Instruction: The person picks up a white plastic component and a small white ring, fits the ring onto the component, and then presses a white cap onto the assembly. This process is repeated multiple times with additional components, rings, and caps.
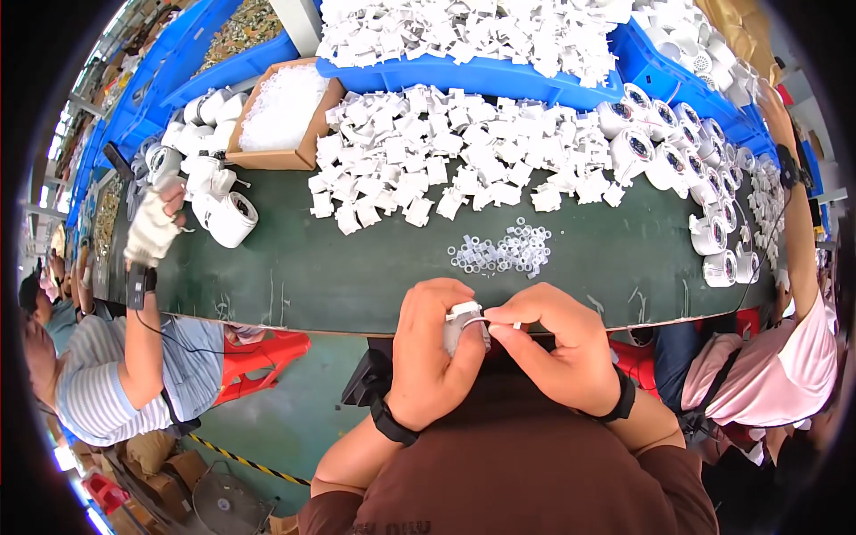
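Left hand [432, 352] wraps a white plastic part [462, 321] near the front edge of the green table [357, 276]; right hand [557, 352] pinches a thin pale piece [516, 326] beside it, kind unclear. Likely risk: with fingertips alone gripping, that piece could slip and drop lapward.
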Motion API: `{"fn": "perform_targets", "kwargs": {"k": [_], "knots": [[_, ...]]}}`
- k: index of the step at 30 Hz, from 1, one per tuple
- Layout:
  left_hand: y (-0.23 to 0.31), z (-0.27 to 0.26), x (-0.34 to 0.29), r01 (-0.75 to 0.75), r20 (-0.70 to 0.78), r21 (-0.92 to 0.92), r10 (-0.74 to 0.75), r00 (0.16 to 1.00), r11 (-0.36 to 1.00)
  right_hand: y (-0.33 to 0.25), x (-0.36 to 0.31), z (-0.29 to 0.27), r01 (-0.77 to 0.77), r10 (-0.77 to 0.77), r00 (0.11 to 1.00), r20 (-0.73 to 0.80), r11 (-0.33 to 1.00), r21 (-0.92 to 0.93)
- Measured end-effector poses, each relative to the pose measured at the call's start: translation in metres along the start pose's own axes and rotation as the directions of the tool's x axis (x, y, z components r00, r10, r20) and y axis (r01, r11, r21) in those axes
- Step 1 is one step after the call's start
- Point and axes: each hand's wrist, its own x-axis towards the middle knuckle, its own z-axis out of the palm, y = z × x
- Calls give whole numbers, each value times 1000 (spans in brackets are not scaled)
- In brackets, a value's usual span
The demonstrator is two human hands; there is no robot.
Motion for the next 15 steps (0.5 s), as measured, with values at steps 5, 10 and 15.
{"fn": "perform_targets", "kwargs": {"k": [5,10,15], "knots": [[10,-3,5,-62,73,106,54,996,992,13,-7,12,-172,179,979,-100,982,73],[14,4,8,-121,63,122,113,992,985,17,-12,16,-227,250,964,-92,951,211],[7,3,4,-150,73,134,141,987,980,19,-11,2,-259,267,964,9,926,275]]}}
